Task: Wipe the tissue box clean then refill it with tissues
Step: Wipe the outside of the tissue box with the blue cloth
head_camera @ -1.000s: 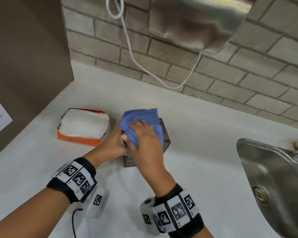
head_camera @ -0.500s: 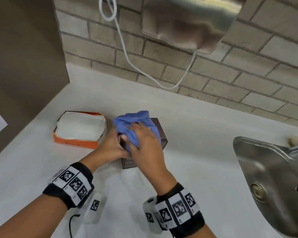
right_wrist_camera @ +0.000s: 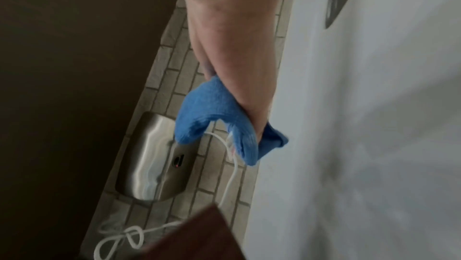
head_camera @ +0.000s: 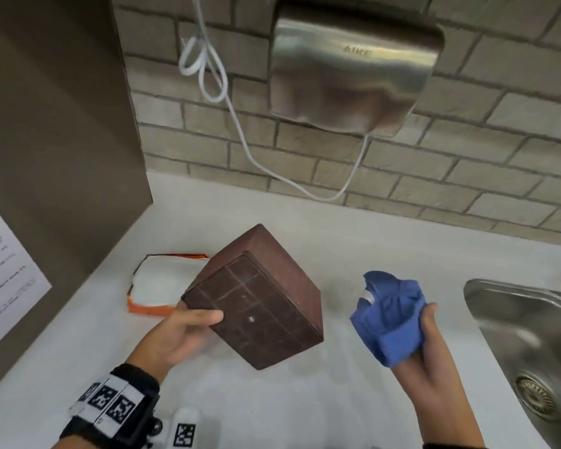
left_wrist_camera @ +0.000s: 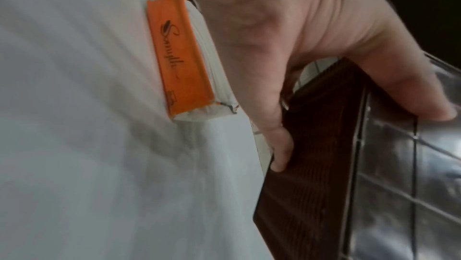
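Observation:
My left hand (head_camera: 188,328) grips the dark brown tissue box (head_camera: 259,299) by its left side, thumb on its gridded face, and holds it tilted above the counter. The left wrist view shows that hand (left_wrist_camera: 286,71) curled round the tissue box (left_wrist_camera: 324,156). To the box's right, apart from it, my right hand (head_camera: 428,351) holds a bunched blue cloth (head_camera: 389,319). In the right wrist view the blue cloth (right_wrist_camera: 214,118) hangs from my right hand (right_wrist_camera: 239,87). An opened orange pack of white tissues (head_camera: 156,286) lies on the counter behind the box.
The white counter (head_camera: 305,400) runs to a brick wall with a steel hand dryer (head_camera: 353,72) and a looped white cord (head_camera: 214,79). A steel sink (head_camera: 525,345) is set in at the right. A brown panel (head_camera: 52,124) bounds the left.
The box has been lifted off the counter and tipped so its gridded face looks up. My right hand has pulled the blue cloth off the box and moved right.

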`<action>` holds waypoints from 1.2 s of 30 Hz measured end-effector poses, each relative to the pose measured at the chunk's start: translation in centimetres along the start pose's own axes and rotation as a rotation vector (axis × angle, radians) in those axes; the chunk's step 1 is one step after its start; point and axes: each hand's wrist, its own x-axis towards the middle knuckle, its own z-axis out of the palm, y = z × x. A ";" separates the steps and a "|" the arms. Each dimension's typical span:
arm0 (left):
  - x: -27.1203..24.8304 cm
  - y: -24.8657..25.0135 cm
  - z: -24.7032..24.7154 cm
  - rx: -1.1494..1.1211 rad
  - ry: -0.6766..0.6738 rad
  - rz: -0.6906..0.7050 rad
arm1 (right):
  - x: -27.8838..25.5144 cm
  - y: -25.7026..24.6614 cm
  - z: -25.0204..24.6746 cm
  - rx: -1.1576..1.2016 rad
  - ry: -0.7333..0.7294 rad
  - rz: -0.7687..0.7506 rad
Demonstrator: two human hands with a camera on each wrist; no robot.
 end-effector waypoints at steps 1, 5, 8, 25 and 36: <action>-0.1 0.0 -0.2 -0.021 -0.009 0.008 | -0.4 0.1 0.1 -0.024 0.038 -0.010; -0.3 0.1 -0.7 -0.045 -0.027 -0.006 | -1.1 1.2 1.8 -0.047 0.032 0.002; -0.3 0.1 -0.9 -0.034 -0.045 -0.031 | -1.2 1.0 3.5 -0.188 0.005 -0.059; 2.7 -1.1 3.1 0.632 0.153 0.054 | 1.2 3.9 13.4 -1.400 -0.203 -0.441; 3.8 -1.7 2.7 0.765 0.098 0.083 | 4.8 4.2 10.3 -1.627 -0.153 -0.404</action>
